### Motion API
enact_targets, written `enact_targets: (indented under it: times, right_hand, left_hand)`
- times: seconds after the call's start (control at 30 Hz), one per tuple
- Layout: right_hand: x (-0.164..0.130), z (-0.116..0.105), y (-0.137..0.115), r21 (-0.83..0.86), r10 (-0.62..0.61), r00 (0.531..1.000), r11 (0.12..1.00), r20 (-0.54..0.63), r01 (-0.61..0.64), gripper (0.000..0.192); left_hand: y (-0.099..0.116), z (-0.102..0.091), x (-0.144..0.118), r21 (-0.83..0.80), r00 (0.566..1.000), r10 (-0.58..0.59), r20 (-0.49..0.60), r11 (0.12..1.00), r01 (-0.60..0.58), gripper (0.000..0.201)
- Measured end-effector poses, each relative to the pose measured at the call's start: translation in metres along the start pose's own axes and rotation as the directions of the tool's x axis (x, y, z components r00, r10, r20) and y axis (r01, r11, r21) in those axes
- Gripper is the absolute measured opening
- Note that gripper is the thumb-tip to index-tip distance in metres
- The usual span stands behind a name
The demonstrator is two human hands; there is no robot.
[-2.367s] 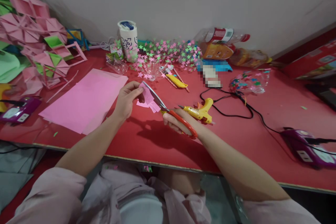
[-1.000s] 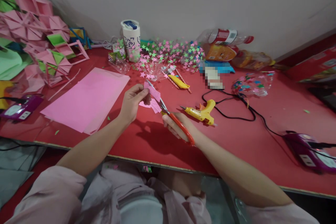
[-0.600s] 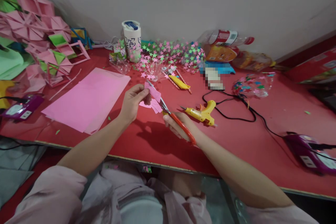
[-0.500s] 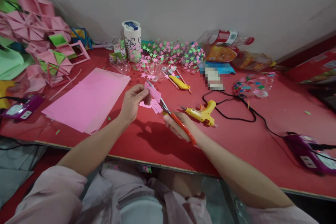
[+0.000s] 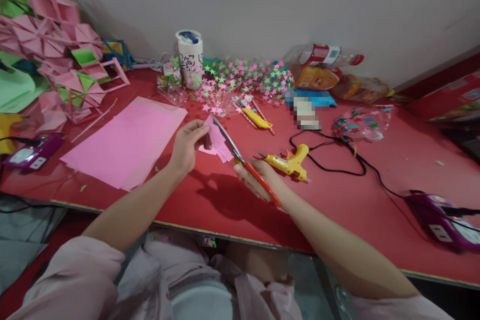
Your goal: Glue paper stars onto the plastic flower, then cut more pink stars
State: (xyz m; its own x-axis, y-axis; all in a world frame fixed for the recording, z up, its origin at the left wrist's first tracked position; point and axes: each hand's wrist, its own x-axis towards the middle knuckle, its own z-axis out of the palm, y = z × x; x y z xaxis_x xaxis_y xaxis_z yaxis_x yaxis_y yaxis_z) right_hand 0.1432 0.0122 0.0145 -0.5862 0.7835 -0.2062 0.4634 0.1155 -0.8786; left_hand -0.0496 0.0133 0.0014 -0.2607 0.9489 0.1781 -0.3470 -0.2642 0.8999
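Likely snipping: pinching pink paper point(image 5: 215, 133) in left grip point(image 5: 187, 146), holding red scissors point(image 5: 252, 171) in right grip point(image 5: 255, 177), with blades point(image 5: 226, 137) near left grip. Next, probably calls for still paper.

Loose, creased pale-pink sleeves point(image 5: 75, 275), roughly elbow-length, above bare forearms point(image 5: 144, 204).

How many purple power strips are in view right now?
2: one purple power strip at far left, near the pink sheets; another purple power strip at the right edge. Others may be hidden.
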Motion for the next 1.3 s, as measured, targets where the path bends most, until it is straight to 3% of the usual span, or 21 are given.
enact_targets:
  times: [0.13,0.43,0.67,0.93,1.3]
  right_hand:
    - [0.002,0.001,0.006,-0.020,-0.022,1.000,1.000,0.000,0.022,0.048]
    - [0.002,0.004,0.007,-0.048,0.044,0.994,0.998,-0.104,-0.049,0.052]
    - [0.003,0.001,0.008,-0.037,0.031,0.999,0.999,-0.020,-0.032,0.050]
    - [0.003,-0.005,0.009,-0.124,0.013,0.999,0.992,0.046,-0.007,0.048]
    - [0.001,-0.006,0.003,-0.099,0.073,0.995,0.993,0.064,-0.067,0.046]
  left_hand:
    - [0.000,0.001,0.001,-0.033,0.998,-0.033,-0.057,0.999,0.031,0.018]
    - [0.003,-0.001,0.003,-0.021,0.994,-0.108,0.001,0.994,0.108,0.023]
    - [0.004,-0.004,0.006,0.041,0.994,-0.062,-0.085,0.997,0.066,0.011]
    - [0.005,-0.005,0.006,0.108,0.997,0.015,-0.080,0.994,-0.006,0.009]
    - [0.006,-0.007,0.009,0.061,0.998,-0.031,-0.062,0.998,0.034,0.005]
